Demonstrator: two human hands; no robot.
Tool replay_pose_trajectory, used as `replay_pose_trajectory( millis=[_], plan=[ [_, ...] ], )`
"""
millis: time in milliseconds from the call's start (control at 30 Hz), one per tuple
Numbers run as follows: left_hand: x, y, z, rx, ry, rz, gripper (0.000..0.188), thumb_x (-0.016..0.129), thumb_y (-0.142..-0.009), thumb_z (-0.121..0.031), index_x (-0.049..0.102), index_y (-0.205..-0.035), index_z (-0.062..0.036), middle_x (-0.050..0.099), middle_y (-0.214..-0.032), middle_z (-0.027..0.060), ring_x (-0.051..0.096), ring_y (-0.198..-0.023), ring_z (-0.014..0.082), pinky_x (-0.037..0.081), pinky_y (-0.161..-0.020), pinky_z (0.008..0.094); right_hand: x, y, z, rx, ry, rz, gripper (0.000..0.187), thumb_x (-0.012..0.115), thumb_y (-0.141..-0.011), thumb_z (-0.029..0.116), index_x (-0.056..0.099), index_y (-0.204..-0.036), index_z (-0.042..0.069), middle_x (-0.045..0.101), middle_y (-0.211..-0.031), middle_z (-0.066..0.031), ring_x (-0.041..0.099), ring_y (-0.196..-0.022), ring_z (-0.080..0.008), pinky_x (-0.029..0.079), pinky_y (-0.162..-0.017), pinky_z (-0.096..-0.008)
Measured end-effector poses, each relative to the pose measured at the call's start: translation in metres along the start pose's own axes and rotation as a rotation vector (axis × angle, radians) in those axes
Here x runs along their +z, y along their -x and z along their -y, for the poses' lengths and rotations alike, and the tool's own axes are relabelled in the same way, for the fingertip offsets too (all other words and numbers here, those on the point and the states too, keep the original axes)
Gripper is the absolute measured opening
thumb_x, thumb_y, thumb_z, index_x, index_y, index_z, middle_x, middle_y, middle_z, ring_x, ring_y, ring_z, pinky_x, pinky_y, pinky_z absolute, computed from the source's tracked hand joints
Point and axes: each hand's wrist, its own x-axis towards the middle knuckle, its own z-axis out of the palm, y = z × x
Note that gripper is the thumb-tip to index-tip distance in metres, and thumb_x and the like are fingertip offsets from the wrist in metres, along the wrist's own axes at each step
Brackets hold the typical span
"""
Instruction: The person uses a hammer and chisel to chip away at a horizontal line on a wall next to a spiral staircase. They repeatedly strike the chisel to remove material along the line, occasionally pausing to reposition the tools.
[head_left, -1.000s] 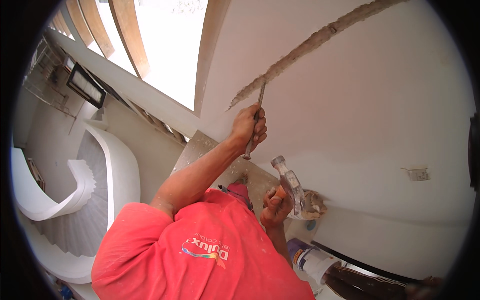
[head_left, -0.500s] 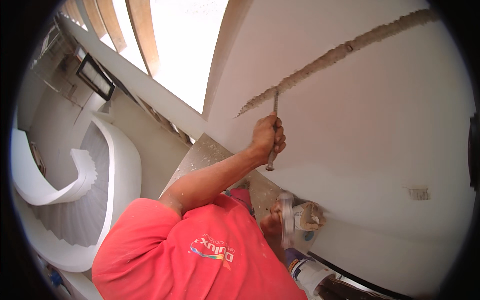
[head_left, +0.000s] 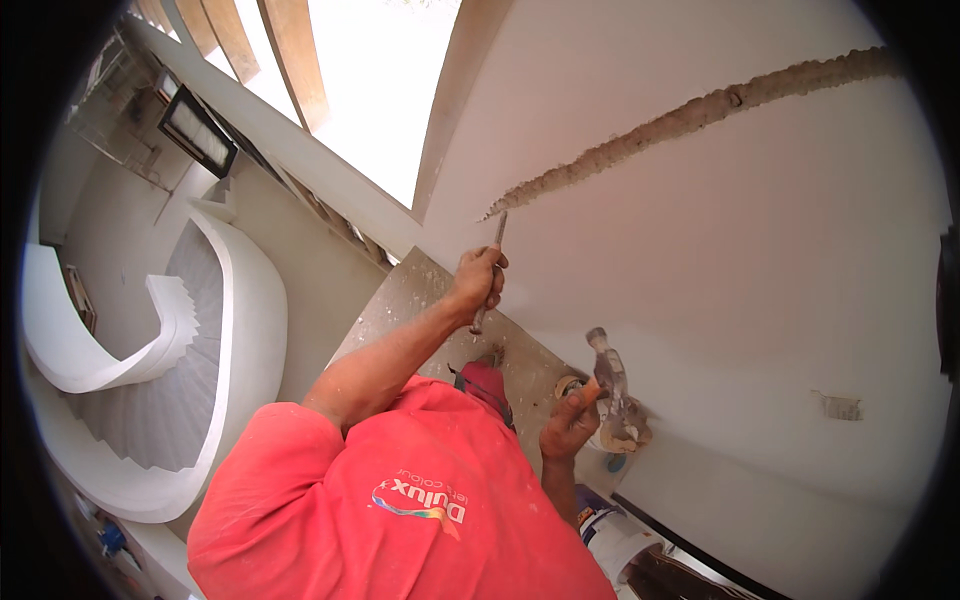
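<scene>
My left hand (head_left: 478,286) is wrapped round a long metal chisel (head_left: 500,230). The chisel's tip is at the lower left end of a rough groove (head_left: 650,137) cut into the pale wall (head_left: 680,260). Below the fist, the chisel's struck end sticks out. In my right hand (head_left: 569,427) is a claw hammer (head_left: 609,372) with an orange-brown handle, held lower and to the right of the chisel, apart from it. The hammer's head partly covers an opened paper bag (head_left: 630,432).
A speckled ledge or board (head_left: 390,305) lies beneath my left arm. White buckets (head_left: 620,540) stand at the lower right. On the left, a curved white staircase (head_left: 255,330) drops away beyond a low wall. A small rectangular patch (head_left: 841,407) marks the wall at right.
My left hand and the chisel have moved left and down, from along the groove to its end. The hammer has risen and turned, with its head now showing clearly.
</scene>
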Motion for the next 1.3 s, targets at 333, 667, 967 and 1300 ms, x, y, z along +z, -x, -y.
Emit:
replay_pose_trajectory(
  millis=[333, 667, 967, 1300],
  plan=[
    [-0.022, -0.027, -0.009, -0.095, 0.065, 0.049, 0.033, 0.040, -0.107, -0.034, 0.048, -0.088, -0.0087, 0.036, -0.050, -0.0017, 0.030, -0.034, 0.0127, 0.026, -0.032, 0.0301, 0.027, 0.002, 0.033, -0.096, 0.101, 0.266, 0.025, 0.069, -0.095, 0.015, 0.067, -0.109, -0.005, 0.068, -0.076, -0.0104, 0.064, -0.065, -0.0183, 0.049, -0.059, -0.0328],
    [-0.011, -0.016, -0.035, -0.135, 0.105, 0.201, 0.031, 0.042, -0.108, -0.035, 0.046, -0.088, -0.0115, 0.035, -0.051, -0.0041, 0.030, -0.034, 0.0105, 0.026, -0.032, 0.0269, 0.036, -0.021, 0.089, -0.230, 0.148, 0.433, 0.019, 0.072, -0.089, 0.019, 0.062, -0.093, 0.004, 0.060, -0.072, -0.0095, 0.063, -0.062, -0.0279, 0.046, -0.054, -0.0366],
    [0.009, -0.018, -0.027, -0.152, 0.195, 0.092, 0.030, 0.042, -0.108, -0.033, 0.046, -0.087, -0.0115, 0.037, -0.052, -0.0038, 0.029, -0.034, 0.0109, 0.025, -0.031, 0.0275, 0.031, -0.022, 0.097, -0.191, 0.031, 0.422, 0.020, 0.078, -0.081, 0.011, 0.059, -0.087, 0.006, 0.053, -0.064, -0.0049, 0.054, -0.052, -0.0206, 0.045, -0.053, -0.0314],
    [-0.017, -0.018, -0.028, -0.119, 0.071, 0.109, 0.032, 0.043, -0.108, -0.034, 0.048, -0.086, -0.0112, 0.036, -0.051, -0.0039, 0.029, -0.034, 0.0108, 0.025, -0.032, 0.0275, 0.041, -0.019, 0.077, -0.158, 0.111, 0.451, 0.012, 0.068, -0.089, 0.013, 0.059, -0.089, 0.004, 0.058, -0.070, -0.0114, 0.059, -0.059, -0.0287, 0.045, -0.052, -0.0350]
  ],
)
